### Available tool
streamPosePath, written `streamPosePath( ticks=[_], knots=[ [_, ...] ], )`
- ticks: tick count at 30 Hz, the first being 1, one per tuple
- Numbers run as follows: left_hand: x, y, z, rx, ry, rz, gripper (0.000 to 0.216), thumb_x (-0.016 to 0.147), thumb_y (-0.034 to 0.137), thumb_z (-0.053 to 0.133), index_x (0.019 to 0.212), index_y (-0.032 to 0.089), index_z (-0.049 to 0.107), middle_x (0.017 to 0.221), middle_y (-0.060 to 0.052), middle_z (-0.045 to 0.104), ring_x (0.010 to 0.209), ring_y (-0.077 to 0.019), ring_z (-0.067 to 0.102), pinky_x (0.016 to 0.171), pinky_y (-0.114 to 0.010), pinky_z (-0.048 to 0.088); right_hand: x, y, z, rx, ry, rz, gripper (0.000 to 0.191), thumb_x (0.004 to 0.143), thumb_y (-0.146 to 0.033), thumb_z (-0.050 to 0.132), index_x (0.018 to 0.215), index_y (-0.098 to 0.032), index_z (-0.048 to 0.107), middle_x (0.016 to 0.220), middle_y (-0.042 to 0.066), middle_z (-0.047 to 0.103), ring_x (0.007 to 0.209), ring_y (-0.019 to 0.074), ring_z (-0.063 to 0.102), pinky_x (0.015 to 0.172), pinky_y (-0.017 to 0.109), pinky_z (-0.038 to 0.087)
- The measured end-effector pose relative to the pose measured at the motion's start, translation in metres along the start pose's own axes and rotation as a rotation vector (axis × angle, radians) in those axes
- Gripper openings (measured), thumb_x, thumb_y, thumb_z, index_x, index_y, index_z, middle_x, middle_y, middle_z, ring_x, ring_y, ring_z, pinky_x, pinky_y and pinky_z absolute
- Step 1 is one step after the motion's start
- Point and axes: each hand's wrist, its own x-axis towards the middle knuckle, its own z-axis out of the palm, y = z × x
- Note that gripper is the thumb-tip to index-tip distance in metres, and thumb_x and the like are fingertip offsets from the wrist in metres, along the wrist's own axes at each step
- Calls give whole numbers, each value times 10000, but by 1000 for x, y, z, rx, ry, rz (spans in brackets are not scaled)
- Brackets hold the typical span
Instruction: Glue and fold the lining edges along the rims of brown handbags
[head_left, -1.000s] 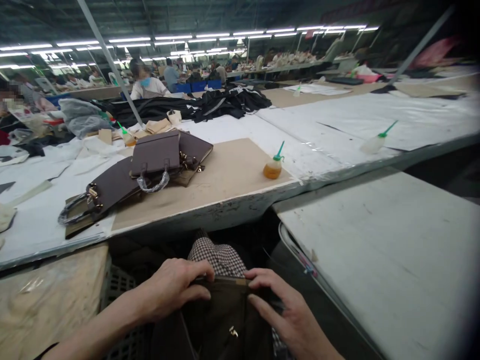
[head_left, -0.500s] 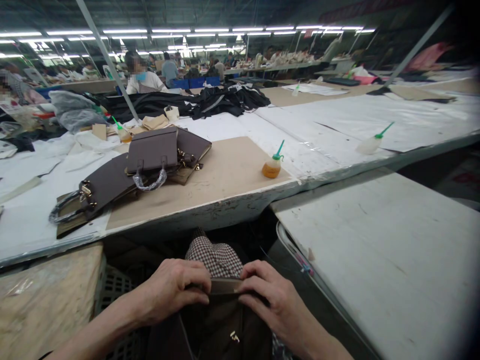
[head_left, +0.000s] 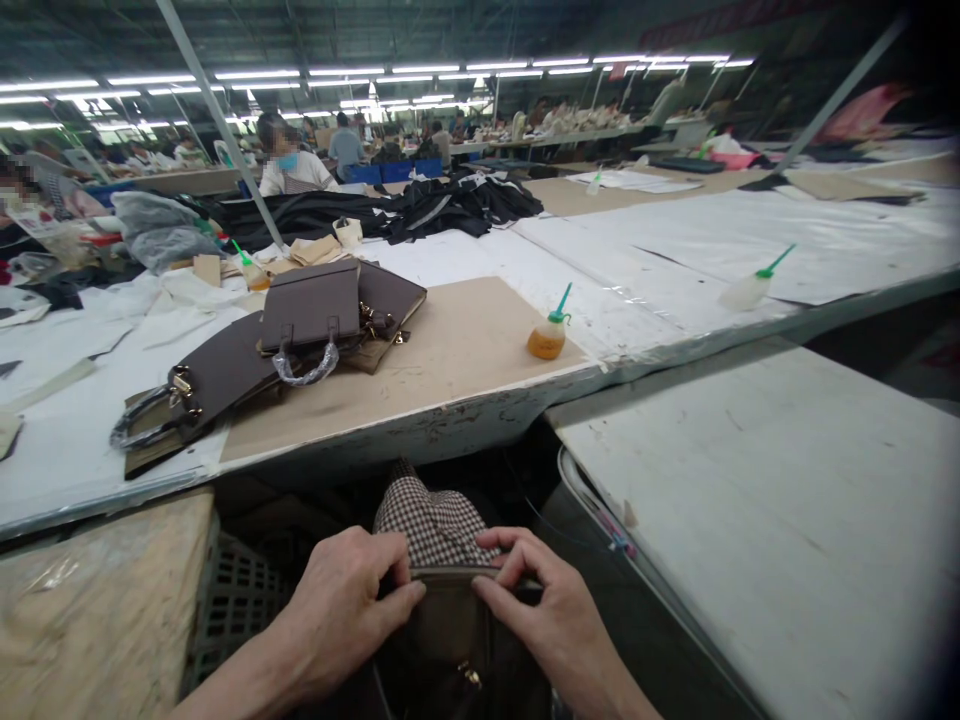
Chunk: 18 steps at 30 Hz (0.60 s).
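A dark brown handbag (head_left: 442,640) with a small gold clasp (head_left: 470,675) rests low in front of me, its upper edge toward the table. My left hand (head_left: 352,590) pinches that edge on the left between thumb and fingers. On the right, my right hand (head_left: 536,590) grips the same edge, thumb on the near side. Checked cloth (head_left: 431,515) shows just beyond the bag. The bag's lower part runs out of view, and its inside is dark.
Brown bag pieces (head_left: 311,305) with wrapped handles lie on a cardboard sheet (head_left: 465,340). A glue bottle (head_left: 547,335) with a green spout stands nearby. A white board (head_left: 772,500) is at right, a plastic basket (head_left: 236,590) at left. People work farther back.
Both hands have shifted slightly along the bag's upper edge. The edge's inner strip shows less, and the left thumb now presses on the near side. The view has turned slightly.
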Motion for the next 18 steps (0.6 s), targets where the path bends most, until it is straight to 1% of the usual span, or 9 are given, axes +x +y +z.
streamPosePath(
  ticks=[2, 3, 6, 8, 10, 13, 15, 18],
  knots=[
    [-1, -1, 2, -4, 16, 6, 173, 814, 338, 685, 702, 223, 621, 713, 18, 654, 752, -185, 567, 668, -280, 340, 0, -1, -1, 60, -17, 38, 314, 807, -237, 702, 656, -221, 427, 1059, 54, 699, 1036, 240, 645, 868, 330, 490],
    [-1, -2, 2, -12, 20, 12, 176, 815, 340, 691, 702, 223, 624, 714, 18, 655, 756, -185, 570, 672, -279, 345, 0, -2, -4, 80, -44, 55, 300, 812, -242, 702, 678, -224, 434, 1017, 40, 711, 1003, 231, 656, 842, 317, 498],
    [-2, -4, -3, -53, 9, 88, 154, 830, 326, 708, 732, 227, 643, 756, 31, 678, 798, -173, 590, 710, -270, 366, -2, -7, -13, 59, -176, 84, 122, 858, -282, 687, 843, -224, 581, 915, -5, 714, 871, 193, 664, 751, 275, 500],
    [-3, -5, -8, -90, -17, 184, 108, 846, 294, 714, 771, 238, 660, 857, 51, 711, 862, -158, 610, 779, -261, 380, -4, -9, -18, 21, -246, 61, 114, 882, -310, 682, 957, -237, 636, 900, -20, 703, 842, 181, 652, 728, 261, 494],
    [-4, -6, -13, -112, -53, 252, 63, 846, 268, 728, 801, 260, 684, 1014, 74, 724, 960, -150, 619, 858, -251, 380, -5, -8, -22, -4, -269, -6, 122, 890, -314, 687, 984, -248, 646, 950, -21, 696, 902, 181, 648, 790, 260, 496],
    [-3, -8, -16, -94, -107, 255, 57, 826, 262, 756, 814, 299, 714, 1203, 109, 682, 1079, -157, 602, 917, -248, 373, -4, -5, -24, -61, -279, -134, 110, 910, -289, 674, 1013, -252, 655, 1090, -2, 676, 1058, 191, 623, 944, 279, 473],
    [0, -9, -15, -67, -125, 233, 59, 819, 277, 763, 813, 314, 717, 1235, 124, 667, 1089, -163, 601, 918, -254, 378, -2, -2, -24, -131, -289, -182, 103, 926, -265, 654, 1026, -252, 676, 1146, 16, 661, 1099, 193, 615, 981, 287, 470],
    [9, -11, -8, -32, -140, 207, 72, 808, 288, 769, 813, 324, 707, 1192, 131, 681, 1045, -165, 614, 887, -262, 385, 3, 4, -25, -247, -279, -225, 132, 931, -224, 642, 1046, -248, 705, 1178, 36, 656, 1093, 191, 629, 968, 284, 500]
  ],
)
